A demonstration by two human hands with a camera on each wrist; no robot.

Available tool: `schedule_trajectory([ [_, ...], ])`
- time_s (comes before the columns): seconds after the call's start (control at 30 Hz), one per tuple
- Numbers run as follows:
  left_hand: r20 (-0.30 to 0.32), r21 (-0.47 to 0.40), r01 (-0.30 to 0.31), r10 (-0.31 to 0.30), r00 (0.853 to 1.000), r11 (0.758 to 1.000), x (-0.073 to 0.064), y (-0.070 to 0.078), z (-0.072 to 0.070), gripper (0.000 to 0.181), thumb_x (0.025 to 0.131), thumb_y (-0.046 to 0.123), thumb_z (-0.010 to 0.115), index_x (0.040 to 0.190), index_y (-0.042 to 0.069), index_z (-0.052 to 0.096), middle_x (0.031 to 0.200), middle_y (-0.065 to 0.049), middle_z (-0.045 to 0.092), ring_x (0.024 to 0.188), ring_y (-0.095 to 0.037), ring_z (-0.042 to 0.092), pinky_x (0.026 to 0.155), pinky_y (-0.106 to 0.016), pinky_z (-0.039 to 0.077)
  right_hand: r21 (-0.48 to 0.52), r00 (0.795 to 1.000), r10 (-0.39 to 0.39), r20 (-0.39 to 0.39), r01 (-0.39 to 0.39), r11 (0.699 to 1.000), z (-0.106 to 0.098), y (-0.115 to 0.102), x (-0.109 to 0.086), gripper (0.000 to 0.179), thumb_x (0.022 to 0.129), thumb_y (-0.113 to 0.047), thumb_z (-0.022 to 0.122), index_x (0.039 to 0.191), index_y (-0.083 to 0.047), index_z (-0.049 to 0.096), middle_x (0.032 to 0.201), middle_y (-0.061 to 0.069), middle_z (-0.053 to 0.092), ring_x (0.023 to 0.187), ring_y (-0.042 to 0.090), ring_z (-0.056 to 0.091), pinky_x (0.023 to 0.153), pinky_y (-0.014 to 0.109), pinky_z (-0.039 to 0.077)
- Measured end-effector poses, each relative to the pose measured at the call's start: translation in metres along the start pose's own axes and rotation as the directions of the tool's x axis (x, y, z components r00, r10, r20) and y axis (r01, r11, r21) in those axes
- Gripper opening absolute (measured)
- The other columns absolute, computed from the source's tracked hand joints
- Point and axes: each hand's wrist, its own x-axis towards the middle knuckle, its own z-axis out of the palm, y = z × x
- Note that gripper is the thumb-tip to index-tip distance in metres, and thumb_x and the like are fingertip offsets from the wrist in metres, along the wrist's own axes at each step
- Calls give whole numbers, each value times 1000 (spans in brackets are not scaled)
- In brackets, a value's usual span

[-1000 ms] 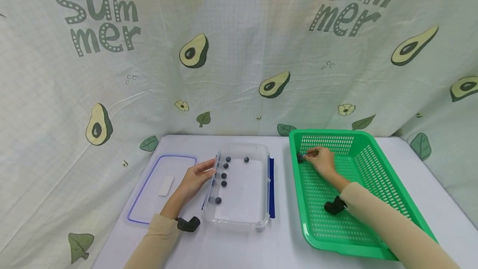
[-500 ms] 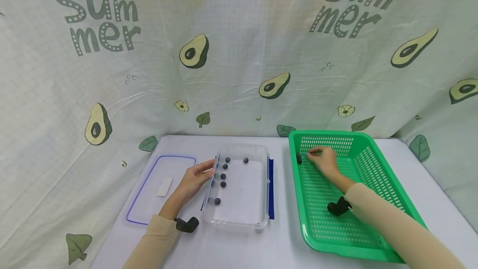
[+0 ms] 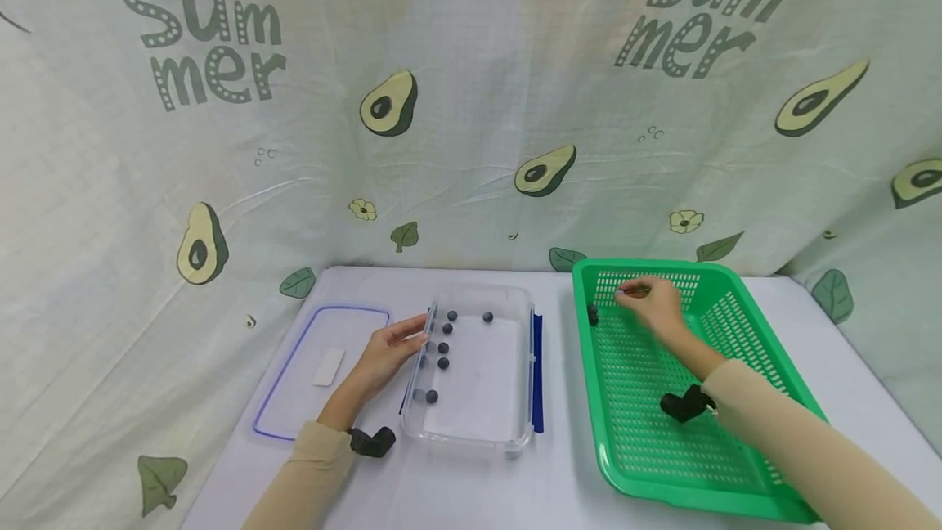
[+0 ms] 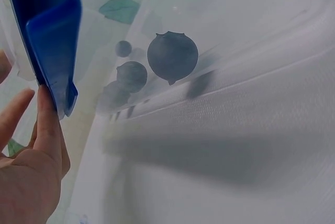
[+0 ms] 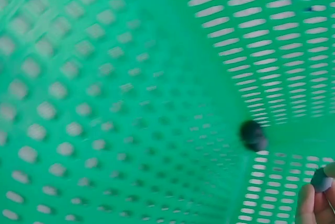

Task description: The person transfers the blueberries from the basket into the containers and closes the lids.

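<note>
My left hand (image 3: 386,354) rests its fairly straight fingers against the left wall of a clear plastic box (image 3: 478,440). Up close, those fingers touch the box's blue latch flap (image 4: 52,41). Several blueberries (image 3: 443,363) lie inside, mostly along that left wall; one blueberry (image 3: 488,317) sits farther back, towards the right. Over the far left part of a green basket (image 3: 594,399), my right hand (image 3: 653,305) pinches a blueberry (image 5: 320,181) between thumb and fingers. Dark blueberries (image 3: 592,315) lie against the basket's left wall, below and left of that hand.
A clear lid with a blue seal (image 3: 294,399) lies left of the box, a white rectangle (image 3: 328,367) on it. Another blue latch (image 3: 538,375) hangs open along the box's right side. Behind the white table hangs a printed curtain (image 3: 471,219).
My right hand has drawn back from the basket's left wall, moving right and slightly away with the blueberry. My left hand keeps its place at the box.
</note>
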Motion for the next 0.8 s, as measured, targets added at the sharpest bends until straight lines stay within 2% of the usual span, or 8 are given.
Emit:
schedule_trajectory([
  [0.2,0,17,-4,4,1000,1000,1,1,1,52,95,20,70,141,1,54,143,-18,53,127,-29,54,99,-24,47,-3,1000,10,8,-10,1000,-14,-8,1,23,91,-11,73,106,5,72,103,23,71,95,37,67,69,31,56],
  [0.43,-5,5,16,-16,1000,1000,0,-2,-1,51,94,18,71,141,2,55,142,-17,54,126,-27,56,98,-24,48,28,999,29,43,-30,999,-24,-24,0,24,93,-14,71,107,4,71,104,21,71,89,18,65,70,26,53],
  [0.67,-4,2,9,-9,1000,1000,-2,0,-2,51,95,17,70,141,1,55,143,-17,54,126,-27,55,99,-25,48,66,996,10,91,-16,998,-34,-51,4,28,95,-18,69,112,5,69,112,22,67,102,32,62,82,39,53],
  [0.8,-8,7,8,-8,1000,1000,-2,2,-2,51,95,19,71,141,3,56,142,-15,55,127,-26,55,100,-25,47,98,994,8,113,-19,995,-35,-68,8,28,94,-18,70,112,4,69,111,19,68,98,20,63,80,32,54],
])
